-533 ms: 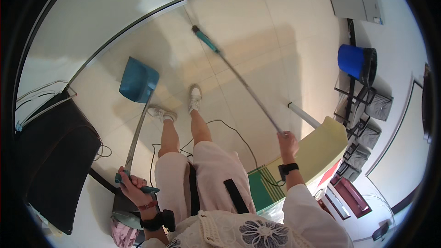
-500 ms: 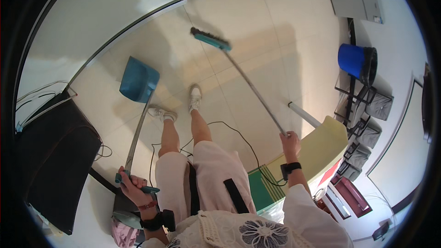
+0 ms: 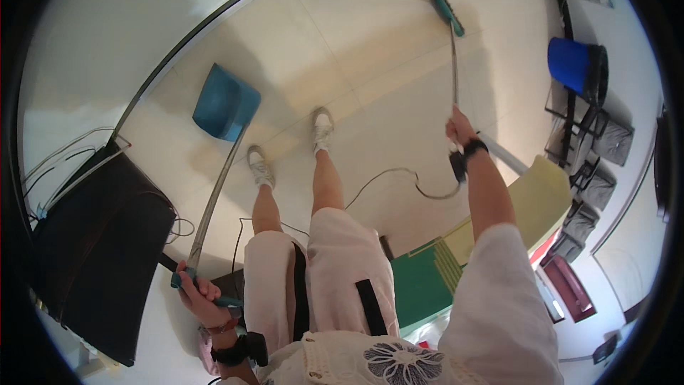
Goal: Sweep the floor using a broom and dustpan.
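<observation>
My left hand [image 3: 198,298] is closed around the green handle of a long-handled dustpan [image 3: 226,107]. Its blue-green pan stands on the floor ahead and to the left of my feet, with the metal pole slanting back to me. My right hand [image 3: 460,128] grips the metal pole of a broom [image 3: 445,8], arm stretched forward. The green broom head with dark bristles is far ahead on the right, well apart from the dustpan, and looks slightly blurred.
A black cable [image 3: 385,172] runs over the tiled floor by my legs. To the right stand a yellow-and-green table [image 3: 531,199], a blue bin [image 3: 570,64] and several folded grey chairs [image 3: 605,144]. A black panel [image 3: 100,242] is at the left; a dark-edged wall borders the floor ahead.
My right arm has reached forward, and the broom head has swung right and farther away, turning as it went. My feet have shifted slightly. The left hand keeps its hold on the dustpan.
</observation>
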`<state>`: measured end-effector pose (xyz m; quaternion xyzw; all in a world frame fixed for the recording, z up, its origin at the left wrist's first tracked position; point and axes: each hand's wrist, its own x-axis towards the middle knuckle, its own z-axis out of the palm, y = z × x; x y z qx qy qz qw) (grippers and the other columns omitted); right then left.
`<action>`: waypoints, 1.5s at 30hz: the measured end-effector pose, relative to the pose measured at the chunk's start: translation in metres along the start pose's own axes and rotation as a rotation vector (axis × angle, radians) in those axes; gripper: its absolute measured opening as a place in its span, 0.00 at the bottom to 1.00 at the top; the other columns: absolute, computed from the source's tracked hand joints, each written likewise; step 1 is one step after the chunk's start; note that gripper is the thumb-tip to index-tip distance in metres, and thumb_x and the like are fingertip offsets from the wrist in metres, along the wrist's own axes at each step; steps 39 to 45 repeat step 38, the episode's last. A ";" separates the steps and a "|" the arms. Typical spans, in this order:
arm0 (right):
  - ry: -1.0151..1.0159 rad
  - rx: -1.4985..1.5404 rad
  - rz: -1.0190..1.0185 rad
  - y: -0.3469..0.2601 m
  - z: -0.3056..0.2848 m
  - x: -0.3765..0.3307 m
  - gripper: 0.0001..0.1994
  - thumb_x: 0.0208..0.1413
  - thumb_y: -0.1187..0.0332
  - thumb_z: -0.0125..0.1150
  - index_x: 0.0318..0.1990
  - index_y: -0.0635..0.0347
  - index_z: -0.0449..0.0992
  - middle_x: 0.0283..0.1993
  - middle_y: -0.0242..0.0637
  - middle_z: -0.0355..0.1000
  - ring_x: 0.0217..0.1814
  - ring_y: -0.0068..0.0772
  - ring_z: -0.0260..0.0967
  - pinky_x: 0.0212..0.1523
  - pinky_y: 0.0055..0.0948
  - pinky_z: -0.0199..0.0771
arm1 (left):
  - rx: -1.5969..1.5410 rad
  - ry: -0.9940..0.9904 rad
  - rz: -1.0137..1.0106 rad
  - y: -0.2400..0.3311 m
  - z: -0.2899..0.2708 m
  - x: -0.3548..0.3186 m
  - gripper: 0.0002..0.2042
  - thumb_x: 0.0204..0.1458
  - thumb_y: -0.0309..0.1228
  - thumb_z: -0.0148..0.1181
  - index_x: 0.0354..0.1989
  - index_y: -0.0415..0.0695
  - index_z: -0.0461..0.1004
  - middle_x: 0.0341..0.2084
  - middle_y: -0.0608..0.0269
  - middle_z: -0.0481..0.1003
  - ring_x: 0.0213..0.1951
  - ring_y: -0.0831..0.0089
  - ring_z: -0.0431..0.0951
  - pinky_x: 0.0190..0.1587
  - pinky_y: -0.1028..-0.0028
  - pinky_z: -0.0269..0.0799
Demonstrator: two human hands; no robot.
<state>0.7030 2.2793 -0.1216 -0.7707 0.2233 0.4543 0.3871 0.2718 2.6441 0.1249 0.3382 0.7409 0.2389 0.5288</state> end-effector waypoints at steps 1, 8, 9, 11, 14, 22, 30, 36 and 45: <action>0.024 0.025 0.092 0.005 0.013 0.014 0.26 0.52 0.47 0.33 0.12 0.57 0.59 0.08 0.35 0.56 0.07 0.30 0.53 0.10 0.27 0.53 | -0.005 -0.066 -0.008 -0.002 -0.003 0.006 0.14 0.51 0.40 0.46 0.42 0.46 0.63 0.08 0.77 0.52 0.09 0.91 0.49 0.11 0.89 0.46; -0.120 -1.008 -0.057 0.236 0.178 -0.144 0.27 0.52 0.49 0.38 0.39 0.72 0.64 0.29 0.56 0.65 0.34 0.48 0.65 0.32 0.42 0.64 | 0.021 -0.154 0.076 0.023 -0.055 0.057 0.13 0.51 0.39 0.46 0.42 0.46 0.64 0.07 0.76 0.53 0.08 0.90 0.49 0.10 0.88 0.46; 0.104 -0.724 0.192 0.273 0.181 -0.181 0.26 0.52 0.50 0.39 0.35 0.72 0.66 0.29 0.57 0.65 0.38 0.51 0.63 0.36 0.45 0.61 | 0.062 -0.192 0.087 0.022 -0.058 0.062 0.13 0.51 0.39 0.46 0.42 0.46 0.64 0.07 0.76 0.53 0.08 0.90 0.49 0.10 0.88 0.46; -0.063 -0.694 0.171 0.352 0.166 -0.228 0.21 0.51 0.53 0.45 0.30 0.69 0.67 0.23 0.45 0.65 0.24 0.37 0.64 0.21 0.34 0.63 | 0.094 -0.261 0.069 0.017 -0.063 0.073 0.13 0.51 0.39 0.47 0.41 0.46 0.64 0.07 0.76 0.53 0.08 0.90 0.49 0.10 0.88 0.47; 0.020 -0.186 0.511 0.277 0.197 -0.304 0.19 0.49 0.52 0.48 0.23 0.62 0.65 0.13 0.33 0.59 0.12 0.26 0.57 0.11 0.25 0.56 | 0.133 -0.255 0.102 0.021 -0.095 0.091 0.13 0.51 0.39 0.47 0.41 0.46 0.65 0.07 0.77 0.53 0.09 0.90 0.49 0.10 0.88 0.47; 0.205 -0.102 -0.043 0.201 0.161 -0.183 0.22 0.50 0.47 0.42 0.23 0.60 0.64 0.09 0.29 0.56 0.07 0.21 0.54 0.08 0.22 0.53 | 0.137 -0.247 0.174 0.001 -0.143 0.094 0.12 0.52 0.36 0.46 0.41 0.44 0.64 0.07 0.76 0.54 0.08 0.91 0.51 0.08 0.89 0.48; 0.068 -0.393 0.015 0.291 0.241 -0.172 0.31 0.49 0.42 0.36 0.12 0.63 0.63 0.08 0.41 0.59 0.10 0.37 0.61 0.12 0.35 0.59 | 0.119 -0.207 0.199 -0.016 -0.184 0.085 0.11 0.51 0.35 0.47 0.41 0.44 0.65 0.07 0.75 0.56 0.07 0.90 0.51 0.08 0.89 0.48; -0.036 -0.032 0.408 0.375 0.234 -0.327 0.23 0.47 0.48 0.48 0.17 0.60 0.61 0.08 0.30 0.55 0.04 0.23 0.49 0.04 0.25 0.46 | 0.240 -0.210 0.201 -0.028 -0.202 0.081 0.09 0.50 0.33 0.48 0.37 0.44 0.66 0.05 0.75 0.56 0.06 0.89 0.51 0.07 0.86 0.48; 0.033 0.098 0.442 0.372 0.221 -0.344 0.22 0.46 0.48 0.51 0.18 0.60 0.62 0.08 0.31 0.56 0.04 0.25 0.50 0.04 0.26 0.47 | 0.577 -0.345 0.307 -0.020 -0.216 0.094 0.10 0.49 0.34 0.51 0.38 0.45 0.67 0.05 0.73 0.57 0.06 0.88 0.51 0.07 0.86 0.47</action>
